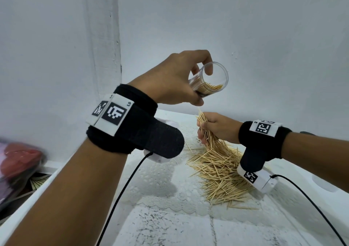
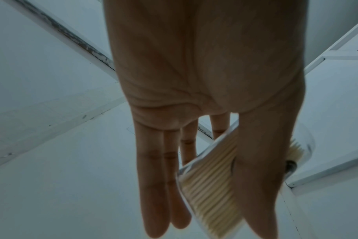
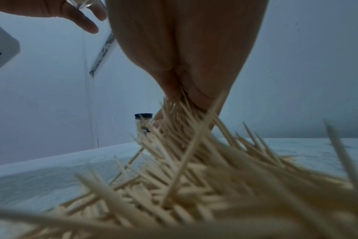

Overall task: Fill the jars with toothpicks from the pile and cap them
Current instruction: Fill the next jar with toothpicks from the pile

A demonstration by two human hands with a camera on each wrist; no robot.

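My left hand (image 1: pixel 181 79) holds a clear plastic jar (image 1: pixel 211 79) tilted in the air, its open mouth facing right and partly filled with toothpicks. In the left wrist view the jar (image 2: pixel 213 174) lies between thumb and fingers, packed with toothpicks. Just below it, my right hand (image 1: pixel 213 126) grips a bundle of toothpicks (image 1: pixel 205 130) lifted out of the pile (image 1: pixel 221 172) on the table. The right wrist view shows the bundle (image 3: pixel 186 113) hanging from the fist over the pile (image 3: pixel 194 186). A capped jar (image 3: pixel 143 124) with a dark lid stands behind the pile.
A white lace cloth (image 1: pixel 156 185) covers the table by the white wall corner (image 1: pixel 113 57). A red and pink bag (image 1: pixel 17 162) lies at the left edge. Black cables (image 1: pixel 120 194) run from both wrist cameras. A white round object (image 1: pixel 324 183) sits at the right.
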